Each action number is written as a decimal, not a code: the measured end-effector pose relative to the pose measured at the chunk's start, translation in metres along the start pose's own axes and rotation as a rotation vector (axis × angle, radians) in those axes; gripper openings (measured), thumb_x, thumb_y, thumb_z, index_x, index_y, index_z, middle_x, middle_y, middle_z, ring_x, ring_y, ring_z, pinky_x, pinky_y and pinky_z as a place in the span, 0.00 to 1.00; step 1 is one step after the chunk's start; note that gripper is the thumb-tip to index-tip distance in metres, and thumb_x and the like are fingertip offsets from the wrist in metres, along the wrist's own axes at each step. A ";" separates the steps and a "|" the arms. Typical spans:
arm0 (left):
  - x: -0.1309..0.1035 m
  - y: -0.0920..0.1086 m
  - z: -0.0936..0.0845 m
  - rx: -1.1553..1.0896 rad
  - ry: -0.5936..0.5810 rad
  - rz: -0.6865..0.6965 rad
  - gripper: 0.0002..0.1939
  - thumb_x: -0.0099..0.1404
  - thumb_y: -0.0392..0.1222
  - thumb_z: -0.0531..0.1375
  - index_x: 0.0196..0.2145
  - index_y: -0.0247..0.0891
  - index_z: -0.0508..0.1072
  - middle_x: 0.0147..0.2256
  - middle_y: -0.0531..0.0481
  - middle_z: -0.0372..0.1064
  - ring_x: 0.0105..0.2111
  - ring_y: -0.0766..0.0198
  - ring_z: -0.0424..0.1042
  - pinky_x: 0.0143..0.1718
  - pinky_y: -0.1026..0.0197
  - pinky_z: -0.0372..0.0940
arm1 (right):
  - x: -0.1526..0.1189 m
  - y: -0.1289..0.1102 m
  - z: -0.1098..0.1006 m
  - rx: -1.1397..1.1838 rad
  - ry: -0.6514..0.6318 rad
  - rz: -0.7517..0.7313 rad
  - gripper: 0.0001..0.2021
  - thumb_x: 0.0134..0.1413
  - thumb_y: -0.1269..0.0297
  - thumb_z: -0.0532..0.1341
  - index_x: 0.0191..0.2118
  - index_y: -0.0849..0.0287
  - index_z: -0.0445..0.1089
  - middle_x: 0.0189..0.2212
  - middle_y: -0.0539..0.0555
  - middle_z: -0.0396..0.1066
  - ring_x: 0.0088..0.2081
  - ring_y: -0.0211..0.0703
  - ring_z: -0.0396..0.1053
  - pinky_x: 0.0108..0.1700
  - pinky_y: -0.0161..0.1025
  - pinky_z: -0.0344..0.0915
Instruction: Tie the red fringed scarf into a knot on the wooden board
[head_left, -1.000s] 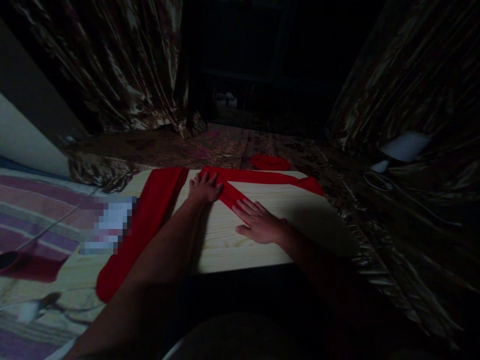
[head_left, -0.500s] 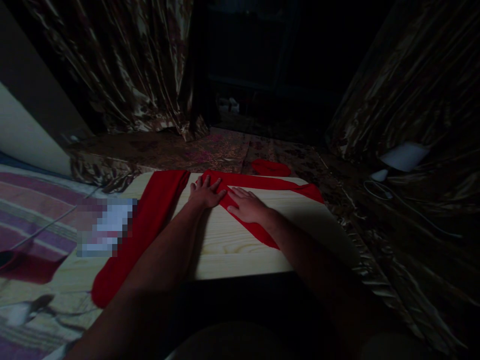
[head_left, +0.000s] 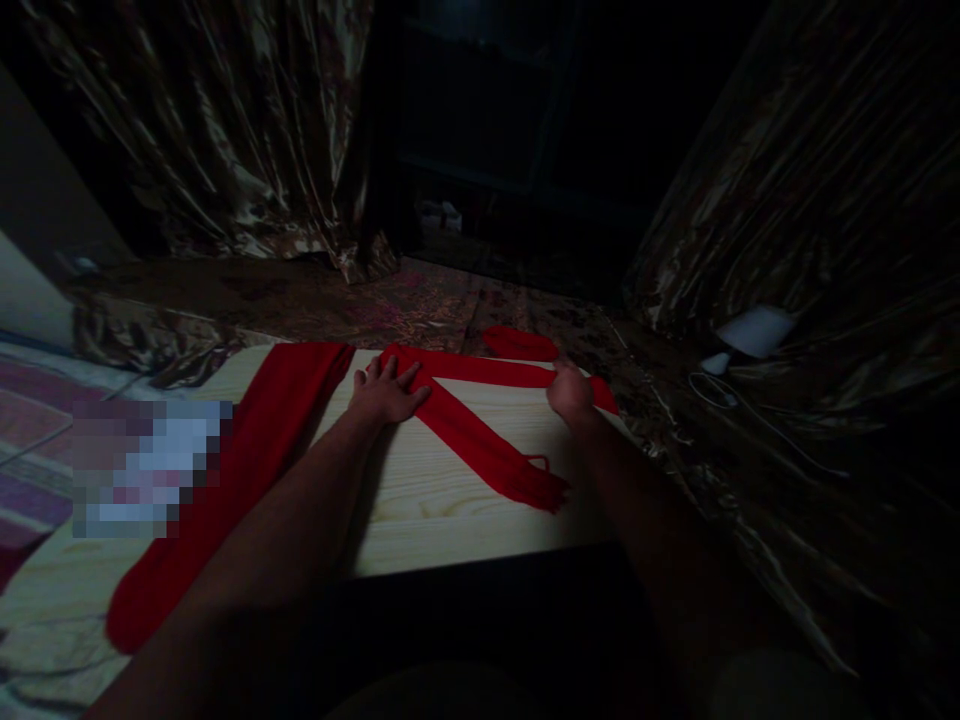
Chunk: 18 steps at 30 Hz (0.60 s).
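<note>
A long red fabric strip [head_left: 480, 440] lies bent into a sharp V on the pale wooden tabletop [head_left: 420, 535]. One length runs along the far edge; the other slants toward me and ends in a ragged edge with a small loop. My left hand [head_left: 388, 392] is flat with fingers spread, pressing on the strip at the bend. At the far length's right part, my right hand [head_left: 571, 392] is closed around the fabric, its fingers mostly hidden. Left of my left arm lies a wider, folded red fabric piece [head_left: 247, 460].
A small red fabric bundle [head_left: 520, 343] sits just past the table's far edge. To the right stand a white lamp [head_left: 757, 330] and its cord. Patterned curtains [head_left: 285, 130] hang behind. A blurred-out item [head_left: 154, 470] lies at the left, near striped bedding [head_left: 30, 430].
My right hand has moved right from the slanting length to the far length and closed there, uncovering the slanting length's end. My left hand stays at the bend. The view has shifted right.
</note>
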<state>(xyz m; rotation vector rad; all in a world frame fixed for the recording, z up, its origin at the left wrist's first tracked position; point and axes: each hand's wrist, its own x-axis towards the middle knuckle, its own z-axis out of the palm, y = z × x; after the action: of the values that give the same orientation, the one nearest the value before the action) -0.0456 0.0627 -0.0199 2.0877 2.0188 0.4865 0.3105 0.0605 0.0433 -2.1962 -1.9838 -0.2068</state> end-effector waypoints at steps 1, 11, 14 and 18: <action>0.000 0.000 0.000 -0.001 0.001 -0.003 0.42 0.60 0.72 0.55 0.68 0.55 0.59 0.71 0.42 0.45 0.70 0.30 0.35 0.63 0.26 0.35 | 0.003 0.012 -0.001 -0.027 -0.020 0.036 0.25 0.63 0.76 0.51 0.64 0.67 0.63 0.58 0.73 0.67 0.54 0.51 0.71 0.53 0.39 0.63; -0.001 0.003 -0.004 -0.017 0.004 -0.011 0.41 0.59 0.72 0.56 0.66 0.54 0.63 0.71 0.40 0.46 0.70 0.29 0.37 0.63 0.25 0.36 | 0.020 0.065 0.002 -0.184 -0.189 0.100 0.17 0.62 0.77 0.52 0.50 0.68 0.74 0.49 0.72 0.74 0.51 0.56 0.73 0.49 0.44 0.65; -0.001 0.004 -0.005 0.016 -0.009 -0.011 0.42 0.60 0.72 0.55 0.67 0.54 0.61 0.71 0.39 0.45 0.70 0.28 0.38 0.62 0.25 0.38 | 0.015 0.069 0.000 -0.191 -0.134 0.117 0.17 0.63 0.75 0.52 0.52 0.67 0.73 0.50 0.73 0.72 0.51 0.57 0.73 0.50 0.46 0.65; -0.003 0.005 -0.007 0.092 -0.052 -0.020 0.43 0.62 0.73 0.49 0.70 0.55 0.54 0.72 0.42 0.41 0.71 0.32 0.35 0.63 0.27 0.38 | 0.015 0.072 0.000 -0.069 0.115 0.216 0.16 0.63 0.68 0.55 0.54 0.65 0.68 0.50 0.69 0.71 0.47 0.54 0.73 0.47 0.43 0.66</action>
<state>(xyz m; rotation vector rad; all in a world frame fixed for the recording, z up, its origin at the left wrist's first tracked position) -0.0436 0.0593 -0.0117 2.1070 2.0674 0.3382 0.3836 0.0681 0.0443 -2.3624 -1.6895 -0.3669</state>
